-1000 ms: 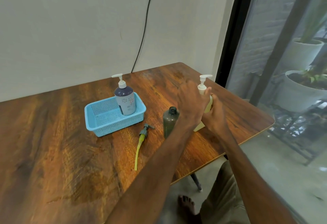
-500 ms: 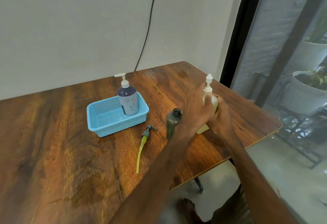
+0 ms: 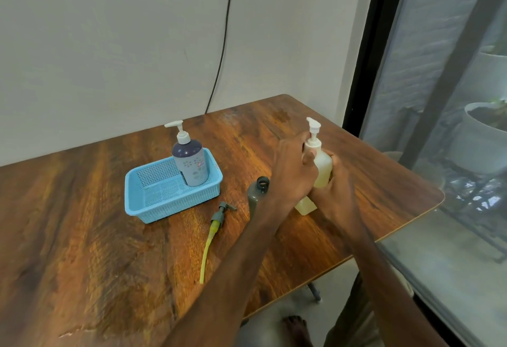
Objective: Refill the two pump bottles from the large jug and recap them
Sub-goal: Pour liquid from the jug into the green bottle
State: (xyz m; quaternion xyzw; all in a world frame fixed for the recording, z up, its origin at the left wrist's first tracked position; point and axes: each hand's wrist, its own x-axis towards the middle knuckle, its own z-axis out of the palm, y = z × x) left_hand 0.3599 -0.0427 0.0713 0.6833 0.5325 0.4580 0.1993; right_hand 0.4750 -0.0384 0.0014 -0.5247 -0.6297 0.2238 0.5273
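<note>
Two hands are closed on a cream pump bottle (image 3: 323,164) at the right side of the table (image 3: 82,223): its body is gripped by the right hand (image 3: 338,191), its pump collar by the left hand (image 3: 293,171).

Cream pump bottle (image 3: 323,166) seemingly tilted, pump fitted; grey bottle (image 3: 254,197) upright, uncapped, beside it.

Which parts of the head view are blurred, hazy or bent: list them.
Head view: left hand and right hand on the cream pump bottle slightly motion-soft; blue basket crisp; window glass hazy, potted plant behind it soft; black window frame leans from wide-angle distortion; light even, shadows faint.
</note>
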